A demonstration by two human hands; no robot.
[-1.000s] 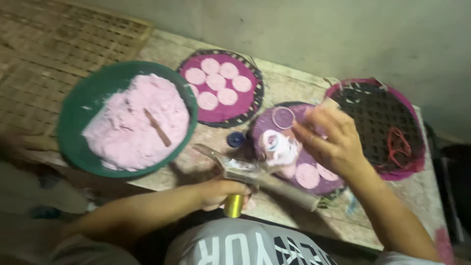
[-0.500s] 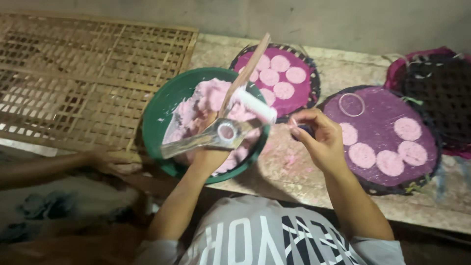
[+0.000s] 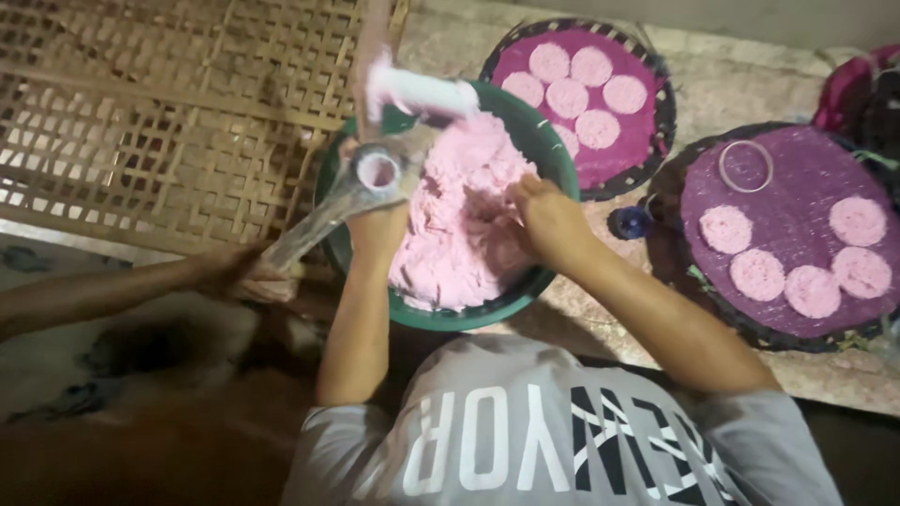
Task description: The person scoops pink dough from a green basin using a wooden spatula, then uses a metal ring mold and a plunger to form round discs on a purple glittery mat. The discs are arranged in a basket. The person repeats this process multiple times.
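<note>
- The person's right hand (image 3: 548, 217) presses into a mound of pink dough (image 3: 464, 230), the fingers curled down and sunk into the soft mass, knuckles uppermost.
- The left hand (image 3: 380, 225) grips a metal press (image 3: 375, 178) from below, closed around its body; the tool shows a round opening filled with pink dough, a long grey handle running down to the left, and a pale, dough-smeared piece jutting up over the bowl's far rim.
- The dough is a pale, bright pink, lumpy and rough on top, heaped high, and it fills most of a green round bowl (image 3: 530, 141) that sits directly before the person, between both forearms.
- A second person's hand (image 3: 230, 272) reaches in from the left and closes on the lower end of the press handle, just beside the bowl's left edge.
- Beyond the bowl, a round woven tray (image 3: 661, 103) with a magenta face and dark rim carries five flat pink dough discs (image 3: 577, 89) set close together.
- To the right, a larger purple woven tray (image 3: 787, 187) holds four pink discs in its lower half and a thin ring mould (image 3: 746, 166) lying flat near its top.
- A small dark-blue cap (image 3: 630, 222) lies between the bowl and the purple tray.
- A lattice of split bamboo (image 3: 159, 112) covers the ground to the left of the bowl.
- The person wears a grey shirt (image 3: 562, 431) with white lettering, seen at the bottom of the view.
</note>
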